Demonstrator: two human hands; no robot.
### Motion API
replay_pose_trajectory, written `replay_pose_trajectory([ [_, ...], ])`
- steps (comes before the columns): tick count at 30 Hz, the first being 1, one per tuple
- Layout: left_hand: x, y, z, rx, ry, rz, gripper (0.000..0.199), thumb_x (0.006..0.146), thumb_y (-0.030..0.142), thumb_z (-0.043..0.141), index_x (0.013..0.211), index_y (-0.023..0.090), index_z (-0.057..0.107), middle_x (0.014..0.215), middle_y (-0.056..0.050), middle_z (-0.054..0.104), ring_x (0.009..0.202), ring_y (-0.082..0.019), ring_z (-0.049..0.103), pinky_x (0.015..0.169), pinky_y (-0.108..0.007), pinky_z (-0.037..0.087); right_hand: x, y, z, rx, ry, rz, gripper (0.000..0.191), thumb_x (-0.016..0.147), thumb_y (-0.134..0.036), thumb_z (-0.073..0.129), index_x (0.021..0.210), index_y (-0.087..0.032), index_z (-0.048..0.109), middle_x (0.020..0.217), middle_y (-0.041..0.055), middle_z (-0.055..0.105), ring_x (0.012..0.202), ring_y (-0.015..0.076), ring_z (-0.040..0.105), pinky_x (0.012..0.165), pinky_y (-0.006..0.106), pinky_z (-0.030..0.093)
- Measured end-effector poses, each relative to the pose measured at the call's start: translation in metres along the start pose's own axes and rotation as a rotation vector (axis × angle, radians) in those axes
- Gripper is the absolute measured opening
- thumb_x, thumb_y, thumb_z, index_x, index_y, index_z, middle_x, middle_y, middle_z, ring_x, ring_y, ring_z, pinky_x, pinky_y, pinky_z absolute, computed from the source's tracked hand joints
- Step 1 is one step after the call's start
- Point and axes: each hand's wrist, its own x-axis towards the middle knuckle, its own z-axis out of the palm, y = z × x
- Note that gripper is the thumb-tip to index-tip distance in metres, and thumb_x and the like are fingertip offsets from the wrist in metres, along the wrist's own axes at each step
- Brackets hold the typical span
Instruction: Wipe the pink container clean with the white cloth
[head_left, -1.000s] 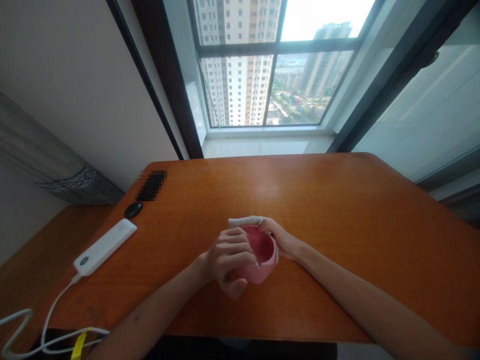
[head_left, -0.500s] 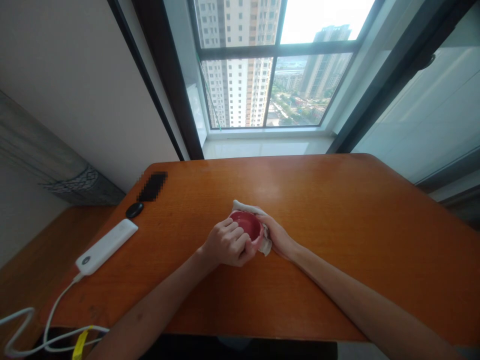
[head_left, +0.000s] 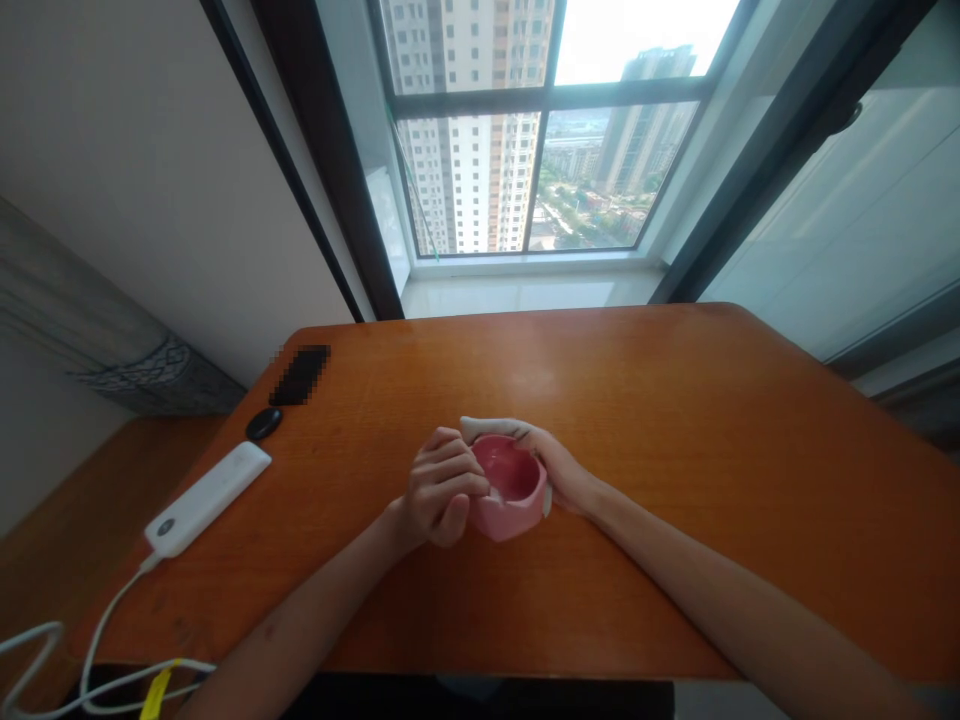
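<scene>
So from our head cam, we've got a pink glazed ceramic bowl [head_left: 501,522] just right of centre on an orange wooden table [head_left: 637,400], nearer us than the window, with both hands on it. The left hand [head_left: 441,488] is curled, fingers pressed together against the bowl's left side. The right hand [head_left: 561,472] wraps around the far right side, pinching a white cloth [head_left: 487,427] to the rim. Only a fold of cloth shows at the far edge, plus a sliver on the right. Compared with half a second ago, the loose bunch of cloth on the bowl's right is gone, and we see more of the pink outside. Off to the far left sit a white rectangular power bank [head_left: 206,498] with a white cable [head_left: 97,640], a small black oval object [head_left: 264,424] and a dark rectangular thing [head_left: 300,375], pixelated out.
</scene>
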Motion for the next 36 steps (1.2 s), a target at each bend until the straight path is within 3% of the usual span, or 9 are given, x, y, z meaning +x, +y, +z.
replay_pose_trajectory([
  [3,-0.002,0.003,0.006,-0.141,-0.002,0.056,0.052,0.118,0.043,0.026,0.082,0.023,0.058,0.066,-0.002,0.066,0.061,-0.019,0.060,0.074,-0.042,0.049,-0.003,-0.005,0.005,0.112,-0.168,0.128,0.049,0.088,-0.029,0.067,0.132,-0.018,0.084,0.138,0.0094,0.082,0.136,0.0309,0.071,0.123,0.045,0.050],
  [6,-0.005,0.009,0.014,-0.151,-0.020,0.113,0.045,0.115,0.035,0.028,0.076,0.025,0.049,0.056,0.002,0.051,0.048,-0.017,0.044,0.057,-0.037,0.040,-0.007,-0.008,0.011,0.094,-0.196,0.136,0.048,0.085,-0.027,0.070,0.128,-0.016,0.085,0.142,0.0111,0.080,0.139,0.0318,0.070,0.126,0.044,0.048],
  [9,-0.005,0.011,0.014,-0.005,-0.065,0.163,0.035,0.103,0.022,0.043,0.069,0.026,0.041,0.054,0.004,0.042,0.046,-0.016,0.033,0.053,-0.037,0.032,-0.009,-0.009,0.015,0.085,-0.128,0.104,0.042,0.088,-0.032,0.074,0.125,-0.018,0.086,0.139,0.0107,0.082,0.139,0.0337,0.070,0.127,0.046,0.046],
  [12,0.000,0.010,0.009,0.177,-0.105,0.159,0.028,0.093,0.016,0.049,0.067,0.026,0.043,0.056,0.003,0.045,0.049,-0.017,0.037,0.056,-0.036,0.036,-0.008,-0.007,0.017,0.108,-0.005,0.053,0.039,0.096,-0.043,0.073,0.124,-0.019,0.085,0.133,0.0100,0.083,0.136,0.0331,0.071,0.128,0.048,0.045],
  [19,0.009,0.021,0.024,0.635,-0.130,-0.012,0.035,0.097,0.018,0.056,0.063,0.025,0.049,0.057,-0.001,0.053,0.053,-0.019,0.045,0.057,-0.039,0.035,-0.002,0.018,0.013,0.077,0.166,-0.095,0.047,0.096,-0.045,0.080,0.139,-0.027,0.074,0.136,0.0045,0.081,0.139,0.0287,0.067,0.128,0.050,0.045],
  [22,0.008,0.026,0.028,0.618,-0.135,0.007,0.034,0.096,0.019,0.057,0.064,0.024,0.049,0.057,0.000,0.053,0.053,-0.019,0.045,0.057,-0.039,0.032,-0.003,0.024,0.011,0.079,0.249,-0.075,0.038,0.096,-0.044,0.081,0.129,-0.026,0.077,0.127,0.0046,0.083,0.132,0.0290,0.071,0.124,0.048,0.048],
  [26,0.003,0.021,0.016,0.469,-0.106,0.102,0.027,0.089,0.015,0.057,0.066,0.025,0.047,0.056,0.002,0.050,0.052,-0.018,0.041,0.055,-0.038,0.030,-0.002,0.020,0.009,0.208,0.323,-0.024,0.035,0.094,-0.051,0.082,0.115,-0.023,0.079,0.109,0.0046,0.085,0.116,0.0295,0.077,0.115,0.045,0.055],
  [32,-0.003,0.009,0.001,0.355,-0.046,0.114,0.015,0.081,0.012,0.054,0.075,0.025,0.051,0.056,0.004,0.050,0.049,-0.018,0.037,0.054,-0.038,0.028,0.003,0.006,-0.002,0.361,0.209,0.022,0.040,0.097,-0.061,0.073,0.113,-0.026,0.078,0.112,0.0057,0.087,0.121,0.0335,0.078,0.109,0.050,0.060],
  [36,-0.006,0.005,-0.003,0.367,-0.042,0.095,0.014,0.080,0.011,0.054,0.079,0.025,0.053,0.057,0.004,0.053,0.049,-0.018,0.040,0.054,-0.039,0.029,0.001,0.000,-0.006,0.372,0.119,0.083,0.065,0.096,-0.080,0.059,0.119,-0.022,0.079,0.119,0.0125,0.087,0.127,0.0385,0.076,0.109,0.056,0.060],
])
